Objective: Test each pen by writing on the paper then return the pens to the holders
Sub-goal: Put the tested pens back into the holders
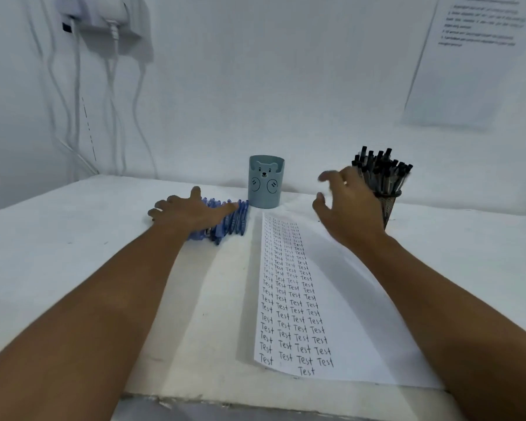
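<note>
Nearest the camera, the paper (331,299) lies flat on the white table (73,238), its left half filled with rows of the handwritten word "Test" running from the near edge to the far one. Beyond its far left corner a pile of blue pens (231,220) lies side by side on the tabletop, just beside the bear-faced blue holder (265,182), which stands upright and shows no pens above its rim. The left hand (189,211) rests palm down on the pile with fingers stretched out straight and spread, thumb pointing at the holder; it covers the left part of the pens and grips none of them that I can see. The right hand (349,205) hovers above the paper's far right corner, fingers loosely spread and a little blurred, holding nothing. Directly behind it stands the black mesh holder (389,205), packed with black pens (380,171) standing upright. On the wall (225,86), white cables (113,95) hang at the left and a printed sheet (468,62) is fixed at the right.
</note>
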Available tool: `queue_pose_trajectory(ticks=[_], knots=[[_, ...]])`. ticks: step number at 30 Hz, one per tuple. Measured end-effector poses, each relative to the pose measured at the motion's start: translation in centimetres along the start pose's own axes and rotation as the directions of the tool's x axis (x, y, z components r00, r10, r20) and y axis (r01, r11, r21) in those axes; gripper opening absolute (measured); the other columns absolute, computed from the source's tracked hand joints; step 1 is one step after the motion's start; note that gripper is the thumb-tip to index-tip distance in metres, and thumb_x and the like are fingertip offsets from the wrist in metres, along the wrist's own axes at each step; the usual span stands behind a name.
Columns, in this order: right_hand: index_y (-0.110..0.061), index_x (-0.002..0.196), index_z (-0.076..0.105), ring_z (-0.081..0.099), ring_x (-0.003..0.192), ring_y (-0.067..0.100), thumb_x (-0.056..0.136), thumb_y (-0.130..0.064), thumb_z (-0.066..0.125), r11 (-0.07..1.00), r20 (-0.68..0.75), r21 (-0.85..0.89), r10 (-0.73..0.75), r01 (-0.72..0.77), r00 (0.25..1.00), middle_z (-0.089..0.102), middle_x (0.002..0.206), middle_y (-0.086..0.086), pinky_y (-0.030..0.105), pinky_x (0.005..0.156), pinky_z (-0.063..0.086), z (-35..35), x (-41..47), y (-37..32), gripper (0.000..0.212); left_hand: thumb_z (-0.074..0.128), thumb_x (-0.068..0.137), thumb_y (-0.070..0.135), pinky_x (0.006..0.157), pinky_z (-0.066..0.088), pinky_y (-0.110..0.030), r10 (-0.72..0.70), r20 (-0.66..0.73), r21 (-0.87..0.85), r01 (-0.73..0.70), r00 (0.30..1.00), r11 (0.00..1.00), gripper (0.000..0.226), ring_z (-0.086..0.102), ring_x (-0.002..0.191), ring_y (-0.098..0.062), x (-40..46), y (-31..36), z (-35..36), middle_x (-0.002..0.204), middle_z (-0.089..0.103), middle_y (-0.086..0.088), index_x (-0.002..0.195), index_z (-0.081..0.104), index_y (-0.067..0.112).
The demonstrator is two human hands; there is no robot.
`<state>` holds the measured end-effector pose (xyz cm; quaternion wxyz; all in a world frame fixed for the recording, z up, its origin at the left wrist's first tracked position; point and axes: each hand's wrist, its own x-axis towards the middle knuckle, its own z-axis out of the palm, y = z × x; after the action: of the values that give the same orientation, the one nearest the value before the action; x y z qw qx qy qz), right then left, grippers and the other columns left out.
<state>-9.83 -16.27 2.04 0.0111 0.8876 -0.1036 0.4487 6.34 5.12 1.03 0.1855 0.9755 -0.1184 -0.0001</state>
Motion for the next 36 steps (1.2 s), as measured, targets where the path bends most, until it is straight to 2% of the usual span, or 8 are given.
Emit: queue_pose_trajectory(ticks=[3, 8, 12, 17, 22, 26, 31, 36], knots=[[-0.016, 0.138, 0.047, 0.058, 0.112, 0.025, 0.098, -0.032, 0.053, 0.998, 0.306, 0.007, 0.061, -0.067, 0.950, 0.051, 0.131, 0.006, 0.036, 0.085, 0.047, 1.5, 1.5, -1.1, 0.043, 0.027, 0.054, 0.102, 0.107, 0.023, -0.054, 0.004, 0.016, 0.049, -0.005, 1.000, 0.999, 0.117, 0.030, 0.135, -0.042, 0.3, 0.2, 0.5, 0.148, 0.032, -0.022, 0.148, 0.019, 0.033], [-0.012, 0.150, 0.031, 0.047, 0.129, 0.030, 0.099, -0.026, 0.052, 0.990, 0.429, 0.104, 0.046, -0.100, 0.902, 0.033, 0.153, 0.007, 0.037, 0.097, 0.041, 4.5, 4.0, -2.9, 0.057, 0.032, 0.058, 0.099, 0.105, 0.023, -0.049, 0.003, 0.033, 0.070, -0.005, 0.999, 0.998, 0.114, 0.029, 0.134, -0.040, 0.4, 0.9, 0.6, 0.148, 0.033, -0.021, 0.149, 0.020, 0.031], [-0.009, 0.154, 0.018, 0.051, 0.122, 0.036, 0.097, -0.012, 0.050, 0.982, 0.437, 0.184, -0.037, -0.050, 0.899, 0.018, 0.160, 0.003, 0.046, 0.092, 0.050, 6.5, 5.2, -3.5, 0.065, 0.041, 0.053, 0.099, 0.104, 0.025, -0.048, 0.014, 0.055, 0.080, -0.018, 0.998, 0.997, 0.118, 0.030, 0.133, -0.040, 0.2, 2.1, 0.9, 0.147, 0.032, -0.021, 0.148, 0.022, 0.030], [-0.011, 0.155, 0.011, 0.050, 0.121, 0.039, 0.096, -0.008, 0.049, 0.966, 0.454, 0.231, -0.006, -0.111, 0.891, 0.018, 0.158, 0.009, 0.050, 0.090, 0.051, 7.7, 5.9, -3.6, 0.071, 0.060, 0.059, 0.085, 0.102, 0.028, -0.043, 0.031, 0.080, 0.090, -0.039, 0.996, 0.995, 0.110, 0.029, 0.132, -0.037, -0.1, 3.1, 1.0, 0.145, 0.032, -0.019, 0.146, 0.025, 0.026], [-0.007, 0.141, 0.036, 0.058, 0.097, 0.044, 0.096, -0.011, 0.052, 0.980, 0.399, 0.116, 0.103, -0.161, 0.911, 0.027, 0.140, 0.017, 0.046, 0.081, 0.052, 7.1, 6.1, -4.4, 0.048, 0.067, 0.067, 0.070, 0.094, 0.031, -0.040, 0.053, 0.048, 0.056, -0.055, 0.997, 0.997, 0.094, 0.033, 0.127, -0.037, -0.4, 3.6, 0.7, 0.137, 0.037, -0.020, 0.140, 0.032, 0.021], [-0.002, 0.126, 0.047, 0.054, 0.104, 0.040, 0.099, -0.007, 0.047, 0.958, 0.350, 0.153, 0.176, -0.241, 0.920, 0.038, 0.133, 0.018, 0.039, 0.081, 0.046, 6.3, 5.7, -4.5, 0.028, 0.066, 0.069, 0.068, 0.095, 0.032, -0.039, 0.047, 0.028, 0.014, -0.047, 0.999, 0.999, 0.089, 0.035, 0.125, -0.036, -0.4, 3.2, 0.9, 0.134, 0.039, -0.019, 0.136, 0.035, 0.018], [-0.001, 0.122, 0.048, 0.050, 0.101, 0.035, 0.099, -0.005, 0.042, 0.943, 0.243, 0.252, 0.158, -0.219, 0.957, 0.050, 0.123, 0.018, 0.033, 0.074, 0.035, 4.1, 4.7, -3.8, 0.024, 0.064, 0.071, 0.067, 0.094, 0.032, -0.037, 0.048, 0.011, -0.007, -0.048, 0.999, 0.999, 0.085, 0.035, 0.124, -0.035, -0.7, 3.3, 1.1, 0.132, 0.040, -0.019, 0.133, 0.038, 0.016], [-0.009, 0.136, 0.046, 0.051, 0.109, 0.034, 0.103, -0.013, 0.038, 0.928, 0.197, 0.287, 0.184, -0.236, 0.963, 0.045, 0.131, 0.016, 0.032, 0.078, 0.037, 3.3, 2.8, -3.8, 0.035, 0.064, 0.074, 0.063, 0.089, 0.030, -0.036, 0.061, -0.008, -0.028, -0.061, 0.998, 0.998, 0.079, 0.036, 0.122, -0.035, -1.1, 3.4, 1.2, 0.131, 0.040, -0.019, 0.130, 0.039, 0.014]])
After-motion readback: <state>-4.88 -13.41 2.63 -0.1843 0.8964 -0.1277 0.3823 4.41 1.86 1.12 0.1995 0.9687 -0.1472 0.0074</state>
